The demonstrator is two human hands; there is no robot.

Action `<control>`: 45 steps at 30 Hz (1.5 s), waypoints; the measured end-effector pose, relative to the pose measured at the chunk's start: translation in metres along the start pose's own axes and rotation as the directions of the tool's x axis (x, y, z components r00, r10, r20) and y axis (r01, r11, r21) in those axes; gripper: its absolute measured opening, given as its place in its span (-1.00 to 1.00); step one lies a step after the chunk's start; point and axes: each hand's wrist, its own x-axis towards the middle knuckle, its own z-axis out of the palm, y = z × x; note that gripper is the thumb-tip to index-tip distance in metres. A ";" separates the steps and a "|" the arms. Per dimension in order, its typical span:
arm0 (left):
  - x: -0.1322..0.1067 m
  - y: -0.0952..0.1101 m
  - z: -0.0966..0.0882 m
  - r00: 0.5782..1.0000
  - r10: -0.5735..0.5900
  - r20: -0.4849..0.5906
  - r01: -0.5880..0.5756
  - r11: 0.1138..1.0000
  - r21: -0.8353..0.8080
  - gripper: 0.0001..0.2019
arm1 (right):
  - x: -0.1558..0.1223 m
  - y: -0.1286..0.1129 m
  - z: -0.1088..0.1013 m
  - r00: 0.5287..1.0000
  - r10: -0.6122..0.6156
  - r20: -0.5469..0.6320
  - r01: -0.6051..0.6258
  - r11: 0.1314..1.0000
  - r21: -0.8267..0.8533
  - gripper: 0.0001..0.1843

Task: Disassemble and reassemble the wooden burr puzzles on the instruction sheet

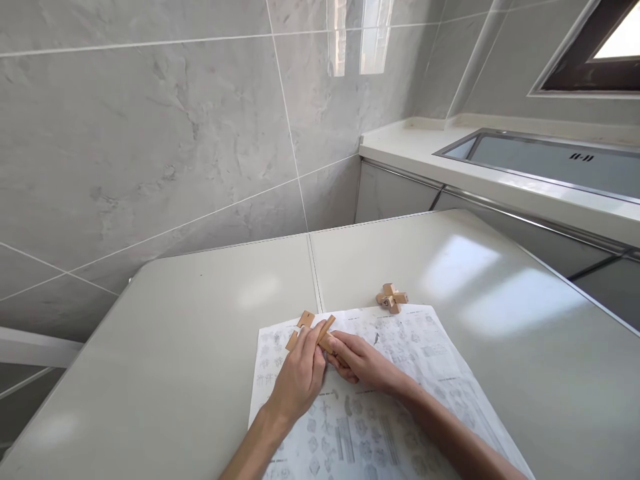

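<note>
My left hand [300, 370] and my right hand [361, 359] meet over a printed sheet, both closed around light wooden puzzle pieces [326, 328]. One narrow piece sticks up between the fingers, and the right thumb presses against the wood. Just past the left fingertips shows a notched flat wooden piece [306, 319], with another wooden piece [291, 341] beside it; whether these are held or lie on the sheet I cannot tell. Fingers hide most of the wood. Farther back to the right, an assembled cross-shaped wooden puzzle [392, 298] rests at the sheet's upper edge.
Under my hands lies the large paper sheet [360, 427] of printed diagrams. It rests on a glossy pale table [165, 360] with a seam. Grey tiled wall [150, 133] rises behind, and a counter [400, 139] with a sink [540, 160] stands at the right.
</note>
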 end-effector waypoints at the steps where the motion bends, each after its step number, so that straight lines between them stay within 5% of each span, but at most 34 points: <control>1: 0.000 0.000 -0.001 1.000 0.010 0.006 -0.010 1.000 0.009 -0.48 | 0.000 0.000 0.000 1.000 0.002 0.003 -0.002 1.000 0.004 -0.40; 14: -0.001 0.001 0.004 1.000 0.013 -0.020 -0.013 1.000 -0.005 -0.48 | 0.004 0.003 0.007 0.998 -0.042 -0.041 0.044 0.998 0.041 -0.39; 23: 0.002 0.000 -0.001 0.979 -0.092 -0.182 0.071 0.991 -0.117 -0.51 | -0.004 -0.004 0.004 1.000 -0.006 -0.013 0.006 1.000 0.017 -0.43; 45: 0.002 0.003 -0.003 0.998 0.004 -0.059 -0.006 0.999 -0.034 -0.50 | -0.004 0.005 0.007 1.000 0.010 -0.005 -0.009 0.996 0.087 -0.46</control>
